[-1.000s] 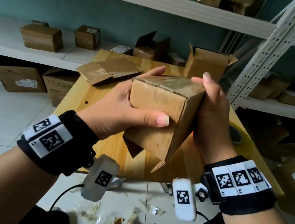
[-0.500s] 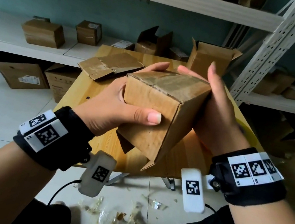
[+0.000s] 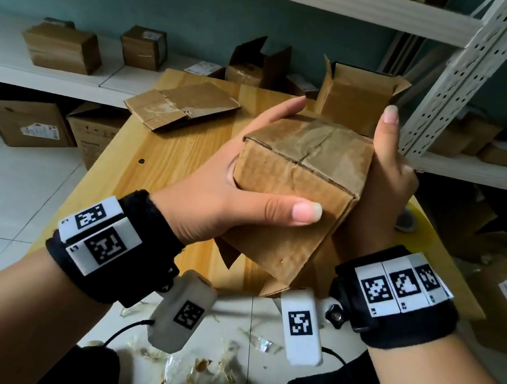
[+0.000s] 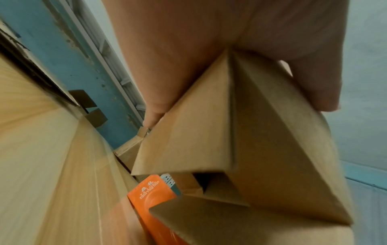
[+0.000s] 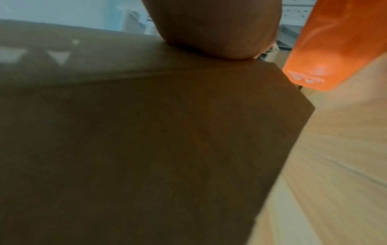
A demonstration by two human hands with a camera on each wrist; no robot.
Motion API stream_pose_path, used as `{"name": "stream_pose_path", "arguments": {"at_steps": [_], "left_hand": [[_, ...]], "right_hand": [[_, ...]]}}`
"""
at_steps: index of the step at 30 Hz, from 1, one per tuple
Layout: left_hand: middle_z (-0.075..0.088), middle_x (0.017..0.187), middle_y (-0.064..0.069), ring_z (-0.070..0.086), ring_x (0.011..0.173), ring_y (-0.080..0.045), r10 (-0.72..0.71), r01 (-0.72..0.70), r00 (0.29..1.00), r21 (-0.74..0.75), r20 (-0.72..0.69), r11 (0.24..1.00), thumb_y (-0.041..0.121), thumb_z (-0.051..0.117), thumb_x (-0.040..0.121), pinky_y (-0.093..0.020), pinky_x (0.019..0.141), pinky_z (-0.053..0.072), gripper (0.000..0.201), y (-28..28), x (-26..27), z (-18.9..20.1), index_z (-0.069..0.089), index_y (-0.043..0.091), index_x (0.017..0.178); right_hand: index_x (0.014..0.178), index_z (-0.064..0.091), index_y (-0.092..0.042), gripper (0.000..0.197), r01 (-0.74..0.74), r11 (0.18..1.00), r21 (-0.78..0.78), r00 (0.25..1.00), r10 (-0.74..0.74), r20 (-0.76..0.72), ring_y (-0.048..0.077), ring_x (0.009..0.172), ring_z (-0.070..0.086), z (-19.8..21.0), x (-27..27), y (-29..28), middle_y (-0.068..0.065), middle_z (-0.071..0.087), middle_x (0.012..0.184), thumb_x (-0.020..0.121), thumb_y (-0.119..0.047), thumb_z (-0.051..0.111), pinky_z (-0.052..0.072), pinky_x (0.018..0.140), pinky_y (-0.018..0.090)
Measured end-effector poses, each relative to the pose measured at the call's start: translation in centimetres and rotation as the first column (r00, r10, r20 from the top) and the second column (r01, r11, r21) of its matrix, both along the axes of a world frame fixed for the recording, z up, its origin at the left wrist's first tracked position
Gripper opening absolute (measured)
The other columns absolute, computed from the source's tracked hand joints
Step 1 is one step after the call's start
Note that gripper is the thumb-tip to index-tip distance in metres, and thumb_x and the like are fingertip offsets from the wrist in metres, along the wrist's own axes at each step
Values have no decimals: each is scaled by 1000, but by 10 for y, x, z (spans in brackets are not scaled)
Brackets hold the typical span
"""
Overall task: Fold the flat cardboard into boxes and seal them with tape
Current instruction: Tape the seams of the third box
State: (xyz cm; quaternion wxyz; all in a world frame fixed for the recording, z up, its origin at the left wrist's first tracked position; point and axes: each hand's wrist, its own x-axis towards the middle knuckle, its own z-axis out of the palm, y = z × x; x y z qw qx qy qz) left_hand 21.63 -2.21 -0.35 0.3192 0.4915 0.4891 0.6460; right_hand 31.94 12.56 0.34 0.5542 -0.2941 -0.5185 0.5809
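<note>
Box (image 3: 296,178) underside behind both hands

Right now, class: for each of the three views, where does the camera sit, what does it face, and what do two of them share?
Head: on the head, looking down at the box over the table; left hand, right hand and both wristbands show.
Left wrist: under the left hand, looking along the box's open flaps; fingers show.
Right wrist: against the box's side; one fingertip shows.
Shared: both wrist views catch the orange pack.
</note>
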Motion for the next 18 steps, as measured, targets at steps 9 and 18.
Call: {"name": "stream_pose_path", "arguments": {"at_steps": [9, 18], "left_hand": [[62, 146, 1, 63, 132, -19, 13, -16, 997, -33, -80, 999, 43, 98, 60, -35, 107, 53, 120, -4, -15, 5, 35, 27, 160], [65, 143, -7, 63, 132, -29, 81, -78, 992, 33, -94, 996, 63, 95, 56, -38, 104, 54, 117, -20, -38, 14, 47, 20, 154]], "right_hand": [[82, 61, -6, 42, -84, 994, -71, 996, 82, -21, 18, 71, 67, -6, -3, -5, 7, 64, 70, 109, -38, 57, 57, 65, 27], [113, 72, -8, 38, -366, 926, -91, 920, 375, 113, 39, 120, 65, -1, -6, 4, 22, 70, 118, 100, -41, 57, 45, 111, 64]]}}
